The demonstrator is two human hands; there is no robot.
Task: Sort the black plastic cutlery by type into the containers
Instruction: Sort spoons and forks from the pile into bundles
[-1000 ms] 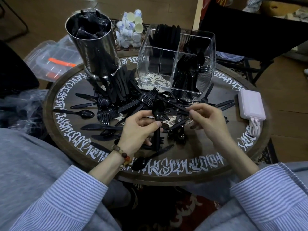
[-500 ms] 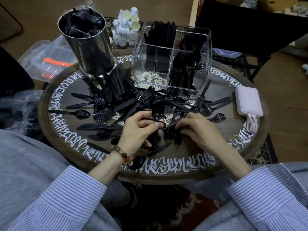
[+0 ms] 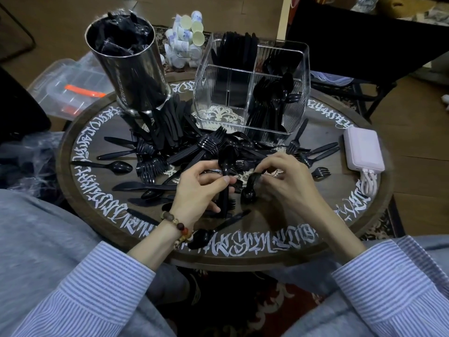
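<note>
A: Left hand [image 3: 201, 188] — a bunch of spoons [image 3: 226, 166] is gripped, fingers curled round the handles, thumb pressed across. Long axis runs near to far; bowls point away from the person, above the fingertips, handle ends stick out below the palm.

B: Right hand [image 3: 281, 181]?

A: Fingers curled down, one spoon [image 3: 250, 188] pinched, just right of the left thumb. Bowl end points toward the person, below the fingertips; handle is hidden under the fingers, axis slightly tilted.

B: Surroundings?

A: Loose pile of forks [image 3: 206, 144] and knives [image 3: 170, 122] is spread beyond both sets of fingers on the round table [image 3: 267, 254]. Clear divided container [image 3: 252, 86] stands farther beyond the fingers, knives in its far left section, spoons in the right one. Steel canister [image 3: 131, 66] is seen far left of the fingers. Pink power bank [image 3: 363, 152] lies well right of the right hand. The cutlery pile sits between hands and container.

B: Change against earlier frames?

A: Right hand is drawn in closer to the left, from the far pile a second ago. The left hand's bunch is held much as before.
</note>
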